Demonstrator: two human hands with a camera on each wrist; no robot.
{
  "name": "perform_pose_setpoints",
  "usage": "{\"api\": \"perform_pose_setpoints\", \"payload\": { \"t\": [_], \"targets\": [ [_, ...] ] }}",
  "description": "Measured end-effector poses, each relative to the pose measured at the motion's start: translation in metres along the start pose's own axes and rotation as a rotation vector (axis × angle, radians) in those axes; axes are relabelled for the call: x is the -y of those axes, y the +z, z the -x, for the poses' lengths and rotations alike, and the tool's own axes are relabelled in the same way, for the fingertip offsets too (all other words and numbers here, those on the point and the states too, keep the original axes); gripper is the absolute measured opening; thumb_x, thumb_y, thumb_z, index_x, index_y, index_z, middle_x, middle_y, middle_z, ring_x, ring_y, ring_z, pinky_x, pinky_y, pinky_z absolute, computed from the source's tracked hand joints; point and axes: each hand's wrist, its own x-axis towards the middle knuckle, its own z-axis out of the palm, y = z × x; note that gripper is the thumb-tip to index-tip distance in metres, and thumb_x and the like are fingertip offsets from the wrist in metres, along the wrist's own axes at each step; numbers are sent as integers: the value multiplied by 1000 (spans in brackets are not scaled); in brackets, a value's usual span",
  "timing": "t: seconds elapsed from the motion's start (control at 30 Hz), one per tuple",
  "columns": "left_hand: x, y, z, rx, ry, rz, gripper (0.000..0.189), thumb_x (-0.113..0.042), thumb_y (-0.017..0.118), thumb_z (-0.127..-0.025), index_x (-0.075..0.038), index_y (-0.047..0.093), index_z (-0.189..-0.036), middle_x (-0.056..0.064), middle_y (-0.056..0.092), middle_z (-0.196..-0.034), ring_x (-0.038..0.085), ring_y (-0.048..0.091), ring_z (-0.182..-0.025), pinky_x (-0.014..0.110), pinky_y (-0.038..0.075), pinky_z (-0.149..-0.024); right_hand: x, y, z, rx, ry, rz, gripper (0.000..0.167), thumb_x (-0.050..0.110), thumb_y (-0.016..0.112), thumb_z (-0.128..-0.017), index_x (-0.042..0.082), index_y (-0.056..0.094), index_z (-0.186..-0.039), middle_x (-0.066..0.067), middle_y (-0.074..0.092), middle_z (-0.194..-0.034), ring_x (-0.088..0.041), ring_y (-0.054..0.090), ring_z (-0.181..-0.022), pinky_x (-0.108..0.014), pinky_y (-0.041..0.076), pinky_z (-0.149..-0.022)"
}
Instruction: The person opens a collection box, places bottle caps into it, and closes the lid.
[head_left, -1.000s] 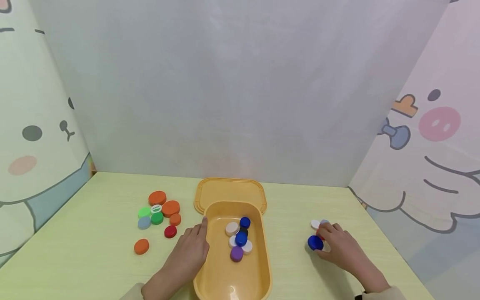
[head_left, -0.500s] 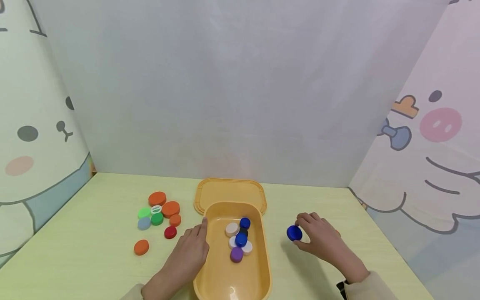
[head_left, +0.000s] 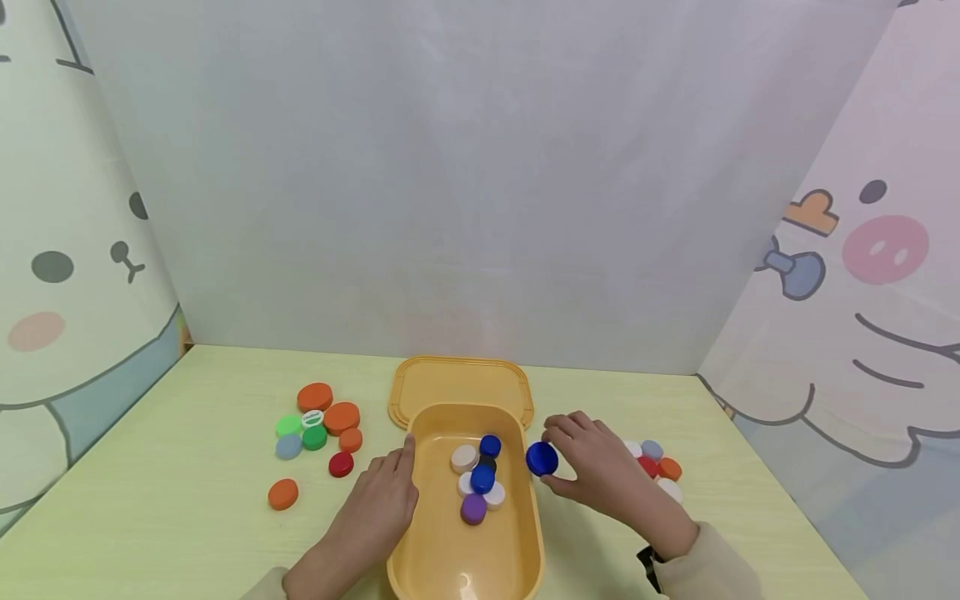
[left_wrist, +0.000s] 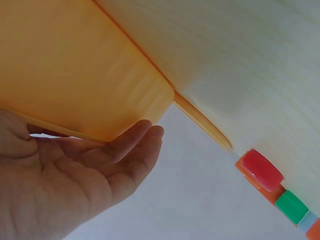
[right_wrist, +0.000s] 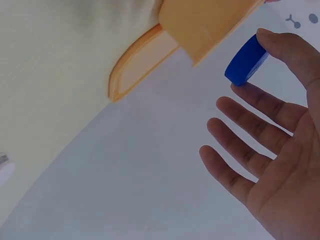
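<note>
My right hand point(head_left: 600, 467) pinches a blue bottle cap point(head_left: 542, 459) between thumb and fingers, just beside the right rim of an orange plastic box point(head_left: 531, 533). In the right wrist view, thumb and index finger grip that cap point(right_wrist: 246, 60) by its edge; the other fingers are spread. My left hand point(head_left: 381, 504) holds the box's left side, its index finger lying along the rim. The left wrist view has these fingers point(left_wrist: 132, 155) against the box's outer wall point(left_wrist: 100, 65); the thumb is mostly hidden. Inside lie blue, white, black and purple caps point(head_left: 473, 508).
Left of the box several caps lie together, among them orange point(head_left: 341, 418), green point(head_left: 314, 437) and red point(head_left: 341, 464) ones. Behind the box is its flat orange lid point(head_left: 461, 379). More caps, including an orange one point(head_left: 669, 469), lie to the right, partly behind the right forearm.
My right hand has picked the blue cap up from the right-hand group and carried it leftward to the box's rim. My left hand and the box have stayed in place.
</note>
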Motion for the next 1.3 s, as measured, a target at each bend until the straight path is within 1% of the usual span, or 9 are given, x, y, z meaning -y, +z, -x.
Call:
{"api": "perform_pose_setpoints", "payload": {
  "t": [0.23,0.37,0.53,0.63,0.87,1.1,1.3],
  "targets": [
    [-1,0,0,17,-9,3,53,-15,50,-87,4,39,-135,15,56,-118,30,54,-103,42,46,-89,19,3,-9,55,-67,-25,39,42,72,-72,17,61,-100,1,60,-110,-16,51,-98,-33,48,-79],
    [-2,-1,-1,38,-23,12,54,-16,50,-87,3,37,-136,15,55,-120,30,53,-105,42,46,-90,26,8,-12,86,-108,-26,38,43,70,-74,18,61,-100,1,59,-110,-16,50,-99,-33,47,-80],
    [-3,-1,-1,54,-31,22,54,-16,49,-88,3,36,-137,15,55,-121,30,53,-107,43,45,-92,31,14,-13,133,-141,-11,41,45,70,-74,17,61,-102,1,59,-108,-16,49,-97,-32,46,-79],
    [-3,-2,0,47,-27,23,54,-16,49,-88,3,37,-137,15,55,-121,30,53,-107,43,45,-92,32,17,-12,154,-146,-4,42,46,70,-74,17,61,-102,1,59,-107,-16,49,-96,-32,46,-79],
    [-3,-2,0,52,-31,21,54,-16,49,-88,3,37,-137,15,55,-121,30,53,-107,43,45,-91,36,20,-12,168,-163,9,42,46,71,-73,16,62,-100,1,59,-104,-16,49,-95,-31,46,-77],
    [-3,-1,0,46,-29,17,53,-16,49,-88,3,37,-136,15,55,-121,30,53,-106,43,45,-91,38,23,-13,217,-151,10,42,47,70,-73,17,62,-100,2,59,-103,-15,48,-95,-30,45,-76],
    [-3,0,0,42,-29,16,53,-16,49,-88,3,37,-136,15,55,-121,30,53,-106,43,45,-92,39,24,-15,268,-136,8,42,48,71,-71,18,63,-100,3,59,-102,-14,47,-92,-28,44,-72]
  ]
}}
